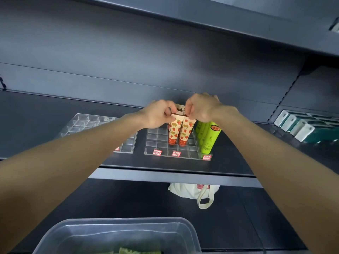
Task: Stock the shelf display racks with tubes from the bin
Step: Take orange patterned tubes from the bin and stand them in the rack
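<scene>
**Inspector:** Where are the goods found?

**Clerk:** Two strawberry tubes (185, 132) are found standing upright, cap down, side by side and touching, in the middle cells of the clear rack (157, 139) on the shelf (165, 165). Green tubes (209, 138) are stood just beside them, along the rack's right edge. A second rack (86, 123), to the left, is seen with open cells.

**Inspector:** And the state of the hands?

**Clerk:** The left hand (157, 114) is seen with fingers curled, the flat crimped top of the left tube pinched between thumb and forefinger. The right hand (203, 109) is closed in a like pinch on the top of the right tube. Nothing else is held. The red caps are seen down among the cell walls. Whether they are fully seated cannot be told.

**Inspector:** Which relation governs the coming move?

**Clerk:** The long axis of each tube is set vertical, crimp uppermost at the fingers and cap directly below them. Any final seating is therefore judged to be a straight press downward along that axis. A sideways pull is judged likely to tip the pair against the green tubes. Neither hand is nearer, as both are met over the pair, each on its own side.

**Inspector:** The supply?

**Clerk:** The bin (117, 233) is found at the near edge of the view, well apart from the hands and more under the left arm. Something green is glimpsed in it, too cropped to be identified.
</scene>
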### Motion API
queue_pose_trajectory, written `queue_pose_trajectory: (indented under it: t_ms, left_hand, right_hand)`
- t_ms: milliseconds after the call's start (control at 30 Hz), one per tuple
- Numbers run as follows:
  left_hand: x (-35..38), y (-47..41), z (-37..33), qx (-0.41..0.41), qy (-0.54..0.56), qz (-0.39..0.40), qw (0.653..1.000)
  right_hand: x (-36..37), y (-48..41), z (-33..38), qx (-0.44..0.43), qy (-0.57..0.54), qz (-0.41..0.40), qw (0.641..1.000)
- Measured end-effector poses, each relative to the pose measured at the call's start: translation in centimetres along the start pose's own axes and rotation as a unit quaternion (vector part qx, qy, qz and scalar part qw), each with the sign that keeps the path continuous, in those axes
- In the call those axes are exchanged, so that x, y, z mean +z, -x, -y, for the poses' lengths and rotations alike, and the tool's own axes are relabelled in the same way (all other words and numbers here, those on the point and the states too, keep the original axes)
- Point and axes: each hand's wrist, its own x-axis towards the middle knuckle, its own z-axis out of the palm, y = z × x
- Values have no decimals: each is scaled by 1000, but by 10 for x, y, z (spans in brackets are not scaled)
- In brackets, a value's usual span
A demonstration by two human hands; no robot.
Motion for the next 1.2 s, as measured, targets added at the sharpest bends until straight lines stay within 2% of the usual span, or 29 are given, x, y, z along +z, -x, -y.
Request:
queue_pose_trajectory:
  t_ms: [200, 367, 467, 633, 900, 1067, 1200]
  left_hand:
    - [-27, 29, -19, 8, -50, -18, 999]
    - [-21, 97, -19, 5, -126, 29, 992]
    - [9, 148, 2, -18, -114, 70, 991]
    - [76, 229, 54, -84, -81, 161, 980]
    - [174, 317, 116, -191, 26, 222, 956]
    - [217, 342, 129, -201, 6, 188, 961]
    - [235, 343, 131, -156, -22, 197, 968]
  right_hand:
    - [-18, 23, 14, -10, -52, -14, 998]
    - [9, 74, 39, -24, -148, -2, 989]
    - [53, 117, 58, -39, -178, 41, 982]
    - [151, 186, 84, -7, -248, 158, 956]
    - [285, 254, 101, 51, -283, 297, 911]
    - [326, 265, 109, 79, -280, 344, 893]
    - [349, 260, 110, 114, -318, 388, 858]
